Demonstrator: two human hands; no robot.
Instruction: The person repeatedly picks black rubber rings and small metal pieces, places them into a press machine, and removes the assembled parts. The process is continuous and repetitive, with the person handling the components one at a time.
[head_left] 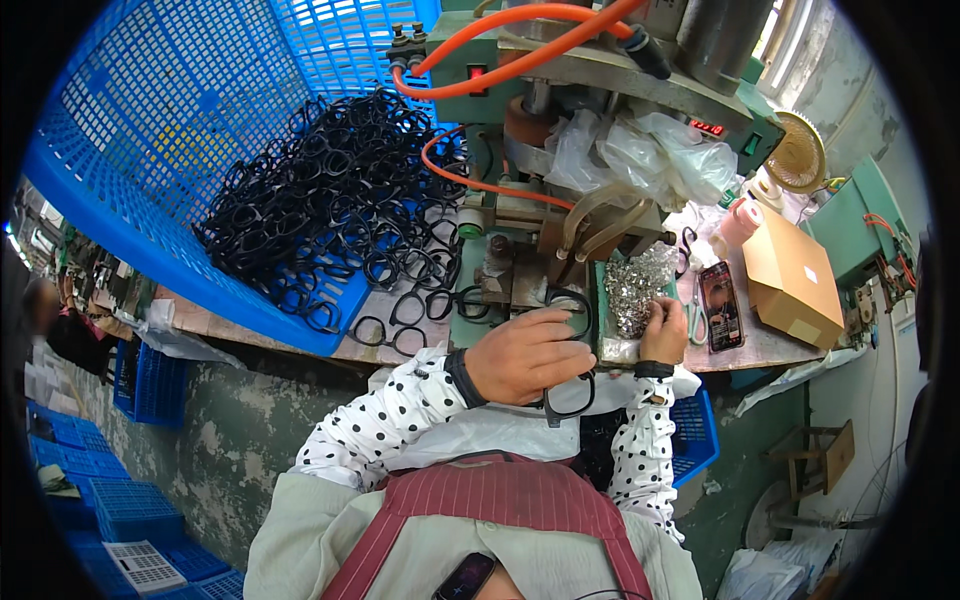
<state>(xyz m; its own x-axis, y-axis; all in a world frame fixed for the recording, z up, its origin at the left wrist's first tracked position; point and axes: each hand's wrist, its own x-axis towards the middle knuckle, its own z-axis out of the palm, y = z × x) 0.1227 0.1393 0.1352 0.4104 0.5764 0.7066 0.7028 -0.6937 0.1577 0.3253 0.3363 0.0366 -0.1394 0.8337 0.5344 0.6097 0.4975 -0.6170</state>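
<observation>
My left hand (530,355) reaches across in front of the green bench press (560,190), palm down, its fingers closed. A black eyeglass frame (572,402) hangs below that palm, held by the hand, which hides part of it. Beyond the fingertips, another black eyeglass frame (568,298) lies at the press's metal fixture (528,280). My right hand (664,332) is at the right edge of a tray (618,350) heaped with small shiny metal parts (636,292). Its fingertips are pinched together; whether a part is between them is too small to see.
A big blue basket (250,320) lies tipped on the left, spilling a heap of black eyeglass frames (340,180). Right of the tray are scissors (697,318), a phone (722,305) and a cardboard box (790,275). Orange hoses (500,85) loop over the press.
</observation>
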